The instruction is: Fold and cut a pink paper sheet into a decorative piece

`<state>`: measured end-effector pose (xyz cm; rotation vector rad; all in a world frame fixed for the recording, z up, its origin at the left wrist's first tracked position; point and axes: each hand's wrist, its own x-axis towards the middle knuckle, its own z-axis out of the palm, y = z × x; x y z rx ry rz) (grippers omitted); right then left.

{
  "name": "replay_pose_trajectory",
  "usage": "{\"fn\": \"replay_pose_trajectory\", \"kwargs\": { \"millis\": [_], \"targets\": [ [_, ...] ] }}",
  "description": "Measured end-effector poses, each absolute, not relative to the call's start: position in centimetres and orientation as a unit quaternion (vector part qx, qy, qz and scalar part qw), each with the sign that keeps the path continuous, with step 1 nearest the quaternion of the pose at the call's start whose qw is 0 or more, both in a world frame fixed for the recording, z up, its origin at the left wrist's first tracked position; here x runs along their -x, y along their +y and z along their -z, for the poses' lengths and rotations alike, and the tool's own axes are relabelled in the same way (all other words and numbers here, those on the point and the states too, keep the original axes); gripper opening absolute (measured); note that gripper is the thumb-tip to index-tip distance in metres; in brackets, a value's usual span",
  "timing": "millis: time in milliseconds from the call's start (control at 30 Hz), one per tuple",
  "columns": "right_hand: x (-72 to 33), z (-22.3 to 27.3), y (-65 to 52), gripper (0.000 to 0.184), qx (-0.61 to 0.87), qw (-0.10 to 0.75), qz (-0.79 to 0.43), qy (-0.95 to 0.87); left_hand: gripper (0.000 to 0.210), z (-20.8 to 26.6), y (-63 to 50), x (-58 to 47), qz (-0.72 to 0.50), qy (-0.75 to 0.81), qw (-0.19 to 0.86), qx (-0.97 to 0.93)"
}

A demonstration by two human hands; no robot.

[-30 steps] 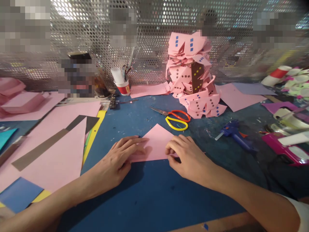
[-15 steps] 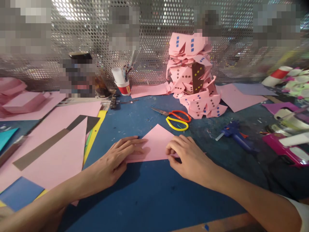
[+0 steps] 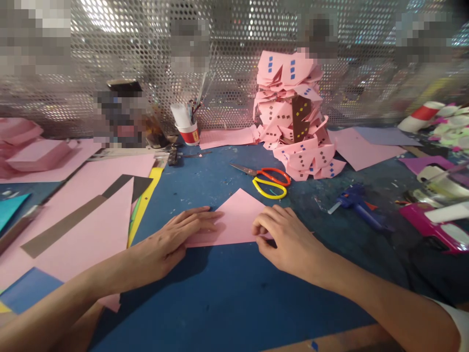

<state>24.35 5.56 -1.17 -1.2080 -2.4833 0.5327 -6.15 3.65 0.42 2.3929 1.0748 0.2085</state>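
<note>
Evidently, from the head view, the pink triangular paper sheet (image 3: 238,220) lies between the person's hands on the blue tabletop (image 3: 220,303), the left hand (image 3: 174,240) resting over its left side with fingers loosely extended, the right hand (image 3: 282,233) curled at its right side, though I can't tell whether that one pinches. Beyond both hands lie red-and-yellow-handled metal scissors (image 3: 253,172); the sheet looks light, thin and easily creased, probably best held near its edges.
</note>
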Motion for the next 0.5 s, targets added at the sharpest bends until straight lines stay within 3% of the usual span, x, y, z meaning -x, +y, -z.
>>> {"fn": "replay_pose_trajectory", "kwargs": {
  "millis": [500],
  "targets": [
    [-24.5,1.3,5.7,0.015,0.419,0.165,-0.183,-0.874,0.077,-0.8,4.4,8.1,-0.029,0.363,0.283,-0.888]
  ]
}}
